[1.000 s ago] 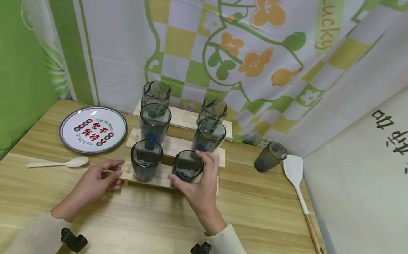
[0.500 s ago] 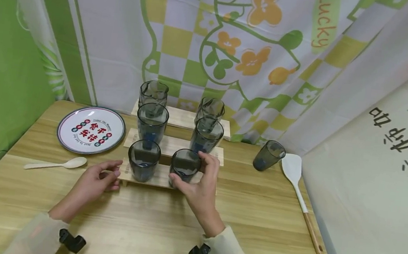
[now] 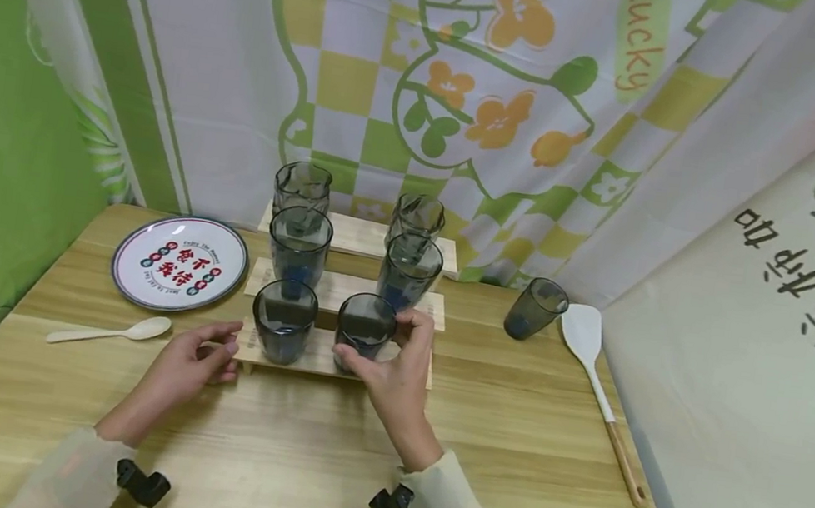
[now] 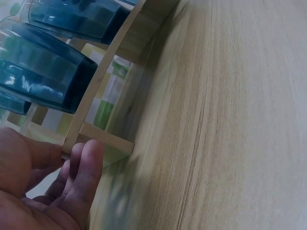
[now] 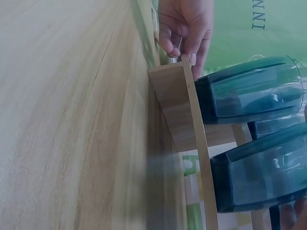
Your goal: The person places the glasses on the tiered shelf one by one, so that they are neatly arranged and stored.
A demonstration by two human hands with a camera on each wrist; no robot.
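Front right on a low wooden stand (image 3: 324, 352) is a smoky blue-grey glass (image 3: 366, 323), which my right hand (image 3: 401, 379) grips between thumb and fingers from the right. Its base meets the board in the right wrist view, where only bits of my right hand show at the edge. My left hand (image 3: 193, 364) pinches the stand's left end, thumb above and fingers below, as the left wrist view shows. A matching glass (image 3: 284, 322) stands upright beside that hand. Behind are two taller glasses, the left glass (image 3: 299, 248) and the right glass (image 3: 409, 271), on the middle tier (image 3: 350, 291).
Two wavy glasses, left wavy glass (image 3: 303, 183) and right wavy glass (image 3: 418, 215), occupy the rear tier (image 3: 355, 234) near a patterned curtain (image 3: 347, 84). Leftward are a plate (image 3: 173, 290) and spoon (image 3: 113, 332); rightward, a lone glass (image 3: 537, 309) and white spatula (image 3: 583, 333).
The right front glass has shifted slightly toward the back in my right hand's grip. My left hand keeps its place at the stand's end. The head view has drifted a little.
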